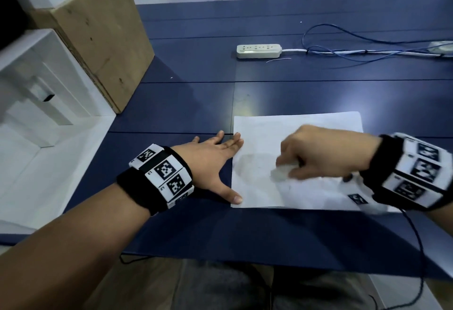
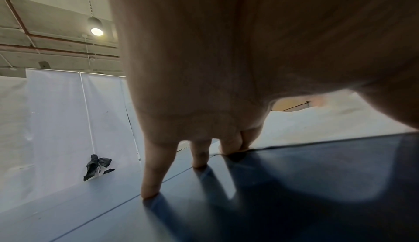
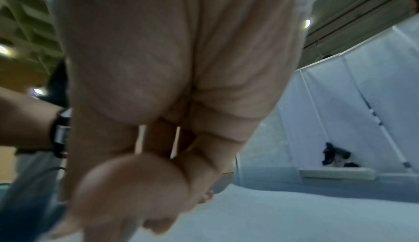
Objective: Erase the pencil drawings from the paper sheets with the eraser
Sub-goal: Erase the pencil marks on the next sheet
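The paper (image 1: 294,143) lies flat on the blue table (image 1: 196,104), near the table's front edge. Faint grey smudges mark the paper's left half; what they depict cannot be made out.

The left hand (image 1: 210,160) lies flat on the table at the paper's left edge, fingers straight and spread. Its fingertips (image 1: 239,139) touch the paper's upper left edge and the thumb reaches the lower left corner. It holds nothing.

The right hand (image 1: 323,153) is over the middle of the paper, blurred, its fingers curled down around a pale eraser (image 1: 282,172) that meets the sheet right of the smudges. In the right wrist view the curled fingers hide the eraser.

Beyond the paper's far edge lies a white power strip (image 1: 258,50) with blue cables (image 1: 355,40) running right. A cardboard box (image 1: 98,40) stands far left of the paper.
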{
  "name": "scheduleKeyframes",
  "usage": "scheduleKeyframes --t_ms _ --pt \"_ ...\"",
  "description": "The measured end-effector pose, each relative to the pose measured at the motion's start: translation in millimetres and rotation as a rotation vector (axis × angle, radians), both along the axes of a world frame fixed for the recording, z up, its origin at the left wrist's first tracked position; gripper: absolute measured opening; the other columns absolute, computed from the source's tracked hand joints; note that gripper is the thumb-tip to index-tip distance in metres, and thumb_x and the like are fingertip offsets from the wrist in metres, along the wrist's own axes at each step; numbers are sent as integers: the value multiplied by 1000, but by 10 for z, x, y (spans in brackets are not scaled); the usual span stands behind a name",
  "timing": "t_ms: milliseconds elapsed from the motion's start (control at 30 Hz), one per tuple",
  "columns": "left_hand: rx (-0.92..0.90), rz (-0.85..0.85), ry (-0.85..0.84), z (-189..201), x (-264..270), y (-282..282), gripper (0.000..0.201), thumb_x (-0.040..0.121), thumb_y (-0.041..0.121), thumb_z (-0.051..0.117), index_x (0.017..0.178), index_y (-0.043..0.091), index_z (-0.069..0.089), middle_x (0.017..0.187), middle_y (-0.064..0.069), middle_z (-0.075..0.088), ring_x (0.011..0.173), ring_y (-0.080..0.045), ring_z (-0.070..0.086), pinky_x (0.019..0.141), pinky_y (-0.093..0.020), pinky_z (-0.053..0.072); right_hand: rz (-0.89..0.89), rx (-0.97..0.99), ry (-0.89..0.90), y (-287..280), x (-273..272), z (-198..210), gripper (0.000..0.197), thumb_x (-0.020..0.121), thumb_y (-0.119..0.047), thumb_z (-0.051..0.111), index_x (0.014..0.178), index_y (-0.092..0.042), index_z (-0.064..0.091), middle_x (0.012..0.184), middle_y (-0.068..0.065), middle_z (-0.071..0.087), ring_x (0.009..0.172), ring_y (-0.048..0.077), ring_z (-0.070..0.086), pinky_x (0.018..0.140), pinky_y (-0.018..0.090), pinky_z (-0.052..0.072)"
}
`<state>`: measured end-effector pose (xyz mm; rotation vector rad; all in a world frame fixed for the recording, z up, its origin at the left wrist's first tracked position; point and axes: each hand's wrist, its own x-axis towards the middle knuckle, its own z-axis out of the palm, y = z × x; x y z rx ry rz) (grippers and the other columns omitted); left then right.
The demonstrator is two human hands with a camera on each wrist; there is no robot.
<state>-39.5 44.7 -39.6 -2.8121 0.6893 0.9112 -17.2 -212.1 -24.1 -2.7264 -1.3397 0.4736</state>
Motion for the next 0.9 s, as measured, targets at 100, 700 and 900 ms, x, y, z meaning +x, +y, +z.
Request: scheduleKeyframes --t_ms 100,700,900 --pt "-1 -4 0 -17 14 1 134 59 93 53 153 29 -20 158 18 -26 147 -15 -22 117 -63 6 52 -42 148 18 -171 31 46 78 -57 47 91 -19 70 77 2 63 64 13 61 64 34 52" --pt "-13 -3 5 2 1 -10 131 60 92 53 152 33 -19 157 19 -28 147 -17 -23 117 -63 7 -97 66 -62 -26 245 6 49 95 -53 54 61 -17 53 54 2 50 48 10 47 52 35 49" --pt "-41 6 -3 32 -13 -31 123 62 86 60 151 45 -14 160 15 -22 148 -21 -19 116 -66 7 32 20 94 -58 -43 -16 46 78 -60 43 77 -17 63 67 2 60 60 18 58 61 36 52"
